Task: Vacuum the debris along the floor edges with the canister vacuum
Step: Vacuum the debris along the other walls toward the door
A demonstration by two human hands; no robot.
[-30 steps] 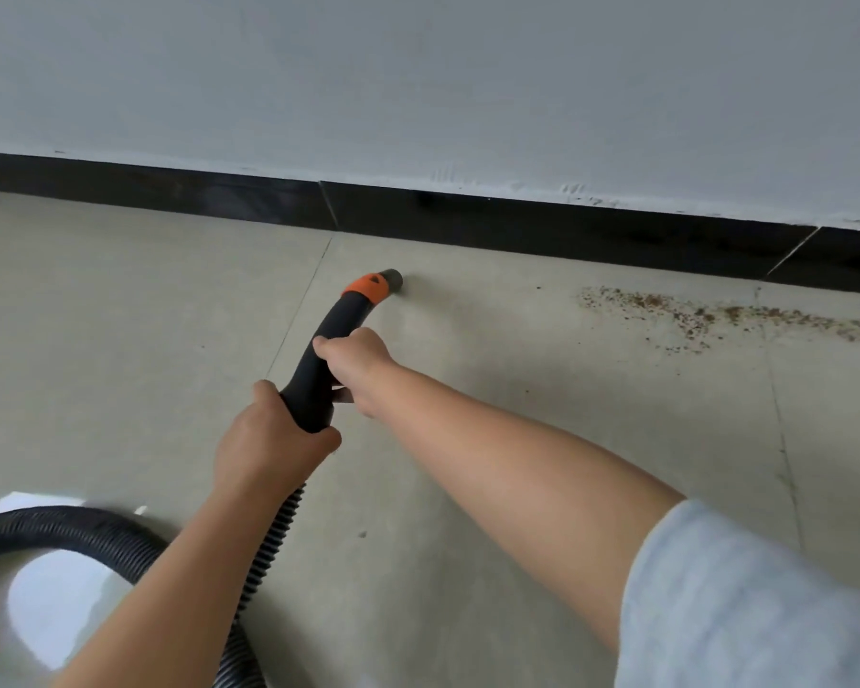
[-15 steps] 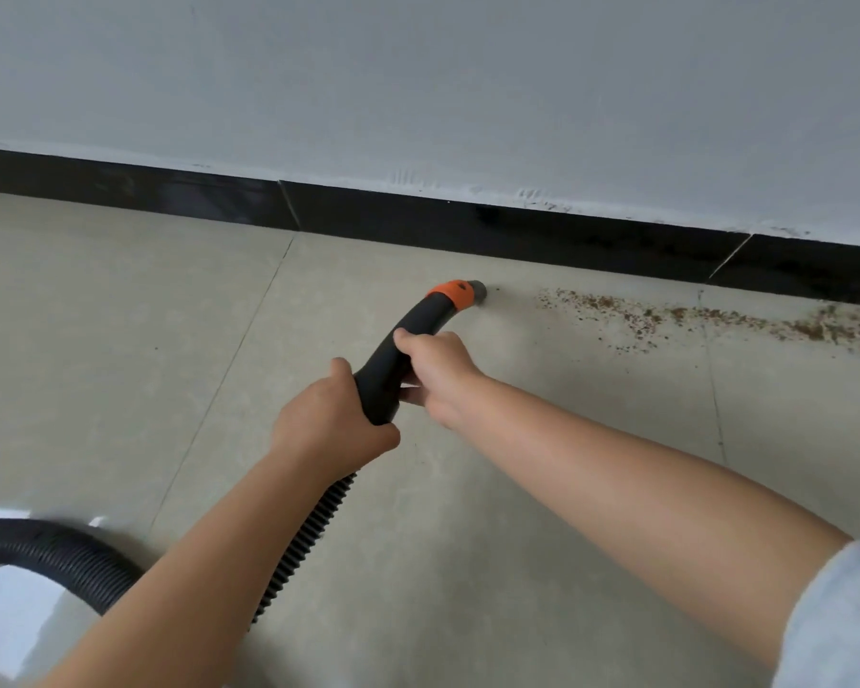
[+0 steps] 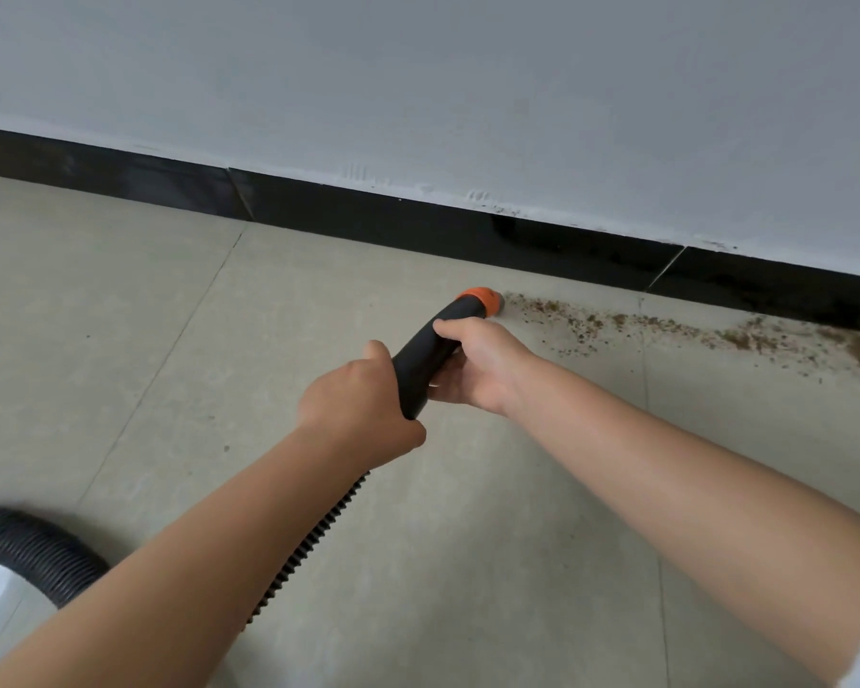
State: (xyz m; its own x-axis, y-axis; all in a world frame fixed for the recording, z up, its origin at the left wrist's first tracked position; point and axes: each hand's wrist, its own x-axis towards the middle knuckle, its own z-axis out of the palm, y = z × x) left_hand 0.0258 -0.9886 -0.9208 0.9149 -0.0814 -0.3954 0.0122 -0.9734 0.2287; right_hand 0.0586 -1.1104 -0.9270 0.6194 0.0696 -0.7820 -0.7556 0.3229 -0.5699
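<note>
Pale floor tiles (image 3: 319, 315) meet a black skirting board (image 3: 418, 225) under a grey wall (image 3: 418, 81). Brown debris (image 3: 666, 330) lies along the edge. Left hand (image 3: 358, 404) and right hand (image 3: 482, 362) each close a full grip round the black hose handle (image 3: 425, 360), its orange-ringed nozzle (image 3: 482, 301) at the debris's near end.

The wall (image 3: 467, 81) stands at the far side, with the baseboard (image 3: 418, 225) along its foot and the floor (image 3: 517, 513) spreading nearer. The debris (image 3: 691, 332) lies on the floor just near the baseboard, at the right. The nozzle (image 3: 485, 301) sits just left of the debris. Nearer, the right hand (image 3: 480, 367) holds the handle (image 3: 425, 360), and the left hand (image 3: 358, 407) grips it nearer still. The hose (image 3: 309, 543) trails toward the near left.
</note>
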